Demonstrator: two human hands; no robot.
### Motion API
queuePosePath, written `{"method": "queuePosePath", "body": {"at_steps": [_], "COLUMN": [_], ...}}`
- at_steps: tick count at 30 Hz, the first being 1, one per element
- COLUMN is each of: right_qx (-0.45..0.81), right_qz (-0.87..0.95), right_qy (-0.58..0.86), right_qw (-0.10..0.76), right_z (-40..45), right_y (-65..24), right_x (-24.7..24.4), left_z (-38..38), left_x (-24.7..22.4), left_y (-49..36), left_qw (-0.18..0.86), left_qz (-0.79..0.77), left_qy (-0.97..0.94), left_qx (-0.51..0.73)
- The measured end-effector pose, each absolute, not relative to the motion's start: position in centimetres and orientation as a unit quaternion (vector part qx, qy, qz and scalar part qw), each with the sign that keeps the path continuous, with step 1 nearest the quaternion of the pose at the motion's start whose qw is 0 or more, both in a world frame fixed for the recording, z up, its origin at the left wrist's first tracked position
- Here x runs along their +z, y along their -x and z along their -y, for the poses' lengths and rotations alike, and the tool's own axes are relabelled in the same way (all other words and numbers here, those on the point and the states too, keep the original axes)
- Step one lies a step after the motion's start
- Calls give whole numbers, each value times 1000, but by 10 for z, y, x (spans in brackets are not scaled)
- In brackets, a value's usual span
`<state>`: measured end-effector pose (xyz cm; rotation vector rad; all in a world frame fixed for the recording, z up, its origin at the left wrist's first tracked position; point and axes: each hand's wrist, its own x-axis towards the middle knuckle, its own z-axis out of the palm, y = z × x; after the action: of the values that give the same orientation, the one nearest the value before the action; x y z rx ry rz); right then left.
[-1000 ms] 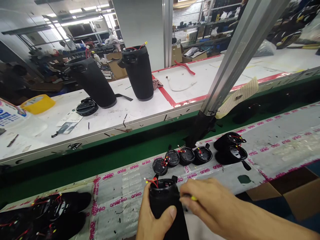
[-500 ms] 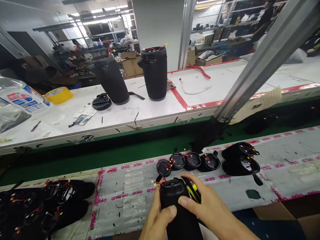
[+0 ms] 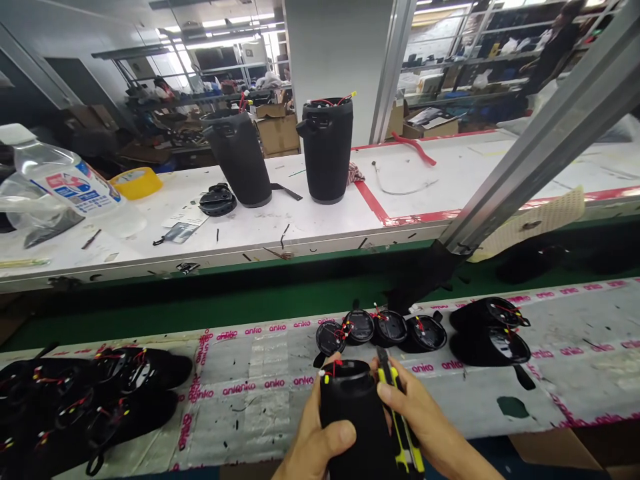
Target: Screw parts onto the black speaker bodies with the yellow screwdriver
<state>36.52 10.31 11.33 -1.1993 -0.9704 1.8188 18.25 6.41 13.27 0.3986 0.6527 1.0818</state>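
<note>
A black cylindrical speaker body [image 3: 355, 420] stands tilted at the bottom centre, its open top showing a red wire and a yellow connector. My left hand [image 3: 317, 433] is wrapped round its left side, thumb across the front. In my right hand [image 3: 423, 413] is a yellow and black cutter-like tool [image 3: 400, 427], held along the right side of the body. Just beyond lie several round black parts [image 3: 390, 327] with red wires, in a row on the lower bench.
Several black bodies [image 3: 140, 373] lie at the lower left, two more [image 3: 490, 343] at the right. The white shelf [image 3: 175, 257] holds two upright bodies [image 3: 327, 153], a bottle [image 3: 75, 180] and yellow tape [image 3: 136, 183]. A slanted metal post [image 3: 525, 147] crosses the right.
The speaker body has turned in my left hand. The yellow tool now shows at fuller length, pointing up beside it. The view has shifted slightly, moving the shelf items right.
</note>
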Motion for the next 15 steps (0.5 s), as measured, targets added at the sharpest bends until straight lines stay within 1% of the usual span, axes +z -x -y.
{"method": "queuePosePath", "body": {"at_steps": [3, 6, 8, 11, 13, 15], "right_qx": [577, 435, 334, 218, 144, 78], "right_qz": [493, 623, 722, 843, 892, 919], "right_qy": [562, 583, 547, 460, 416, 382], "right_qw": [328, 289, 260, 172, 107, 63], "right_z": [-101, -94, -92, -97, -105, -112], "right_y": [-377, -390, -395, -394, -391, -387], "right_x": [126, 145, 159, 175, 182, 187], "left_z": [-72, -77, -78, -78, -79, -81], "left_x": [140, 144, 144, 145, 147, 149], "left_y": [-172, -165, -164, -166, -167, -166], "left_qw": [751, 724, 718, 706, 695, 681], "left_qz": [-387, -452, -460, -463, -472, -482], "left_qy": [-246, -283, -296, -319, -336, -357], "left_qx": [474, 438, 430, 431, 426, 419]}}
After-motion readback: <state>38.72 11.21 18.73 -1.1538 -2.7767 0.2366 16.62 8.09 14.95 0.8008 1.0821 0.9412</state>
